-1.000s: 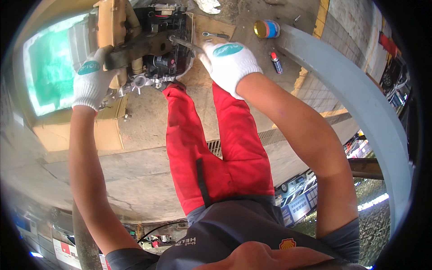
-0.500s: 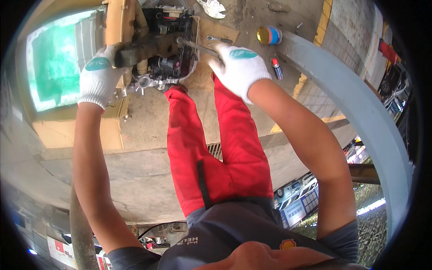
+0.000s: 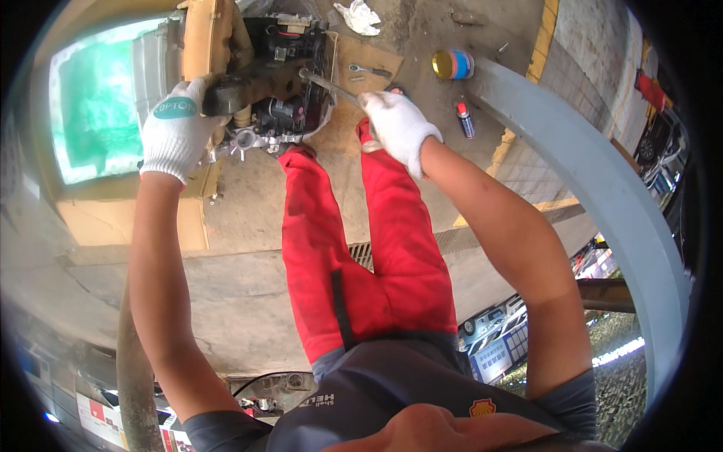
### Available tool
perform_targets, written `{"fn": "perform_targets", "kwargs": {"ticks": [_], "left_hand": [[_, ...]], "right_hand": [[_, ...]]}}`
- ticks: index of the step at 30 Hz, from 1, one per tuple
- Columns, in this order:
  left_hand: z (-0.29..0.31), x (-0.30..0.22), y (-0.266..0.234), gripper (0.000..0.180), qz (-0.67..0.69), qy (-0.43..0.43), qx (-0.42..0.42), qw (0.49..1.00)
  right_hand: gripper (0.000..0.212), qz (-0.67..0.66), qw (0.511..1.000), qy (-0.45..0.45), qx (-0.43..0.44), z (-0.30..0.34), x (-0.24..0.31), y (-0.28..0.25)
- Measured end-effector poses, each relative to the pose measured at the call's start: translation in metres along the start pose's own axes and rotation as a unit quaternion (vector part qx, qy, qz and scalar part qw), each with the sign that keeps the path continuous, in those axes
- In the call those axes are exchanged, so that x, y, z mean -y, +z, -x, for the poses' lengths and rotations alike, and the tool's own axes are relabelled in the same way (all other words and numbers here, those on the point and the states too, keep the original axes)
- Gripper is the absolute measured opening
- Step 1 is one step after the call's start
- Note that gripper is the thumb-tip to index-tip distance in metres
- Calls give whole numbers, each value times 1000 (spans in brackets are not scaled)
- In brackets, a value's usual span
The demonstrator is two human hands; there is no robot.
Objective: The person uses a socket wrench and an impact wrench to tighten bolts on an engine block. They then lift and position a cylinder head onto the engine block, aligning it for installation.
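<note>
Nearest, red trousers (image 3: 365,226) reach up the floor (image 3: 248,282), the left foot close to the lower edge of an engine assembly (image 3: 280,113); a drain grate (image 3: 361,254) shows between the legs. The white-gloved right hand (image 3: 398,126) is clenched around a metal wrench (image 3: 332,86), above the right trouser leg. The wrench's far end meets the right end of a dark, bar-shaped part (image 3: 263,86) lying across the engine assembly. The gloved left hand (image 3: 178,124) grasps that part's left end, hemmed in by a box with a green-stained panel (image 3: 102,105).

Beyond the right hand, a ratchet (image 3: 369,71) lies near the right edge of a cardboard sheet (image 3: 352,113). Between that edge and a red-capped spray can (image 3: 465,120), concrete gives sideways room. Farther up are a round tin (image 3: 453,65), touching or just beside a grey curved beam (image 3: 580,139), and a crumpled white rag (image 3: 358,16) above the sheet's top edge.
</note>
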State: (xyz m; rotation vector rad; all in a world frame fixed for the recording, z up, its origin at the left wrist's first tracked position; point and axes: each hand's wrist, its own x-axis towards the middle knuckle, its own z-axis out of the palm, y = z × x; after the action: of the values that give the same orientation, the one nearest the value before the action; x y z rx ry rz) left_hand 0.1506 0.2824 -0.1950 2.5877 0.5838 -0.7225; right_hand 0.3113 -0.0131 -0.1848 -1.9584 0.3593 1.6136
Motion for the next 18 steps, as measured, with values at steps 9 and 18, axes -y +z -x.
{"fn": "perform_targets", "kwargs": {"ticks": [9,18], "left_hand": [[4,-2,1,55,-26,-17,7,999],[4,-2,1,58,8,-17,9,1000]], "right_hand": [[50,324,932,-128,-105,6,10,6],[48,368,905,-172,-128,6,5,1]]}}
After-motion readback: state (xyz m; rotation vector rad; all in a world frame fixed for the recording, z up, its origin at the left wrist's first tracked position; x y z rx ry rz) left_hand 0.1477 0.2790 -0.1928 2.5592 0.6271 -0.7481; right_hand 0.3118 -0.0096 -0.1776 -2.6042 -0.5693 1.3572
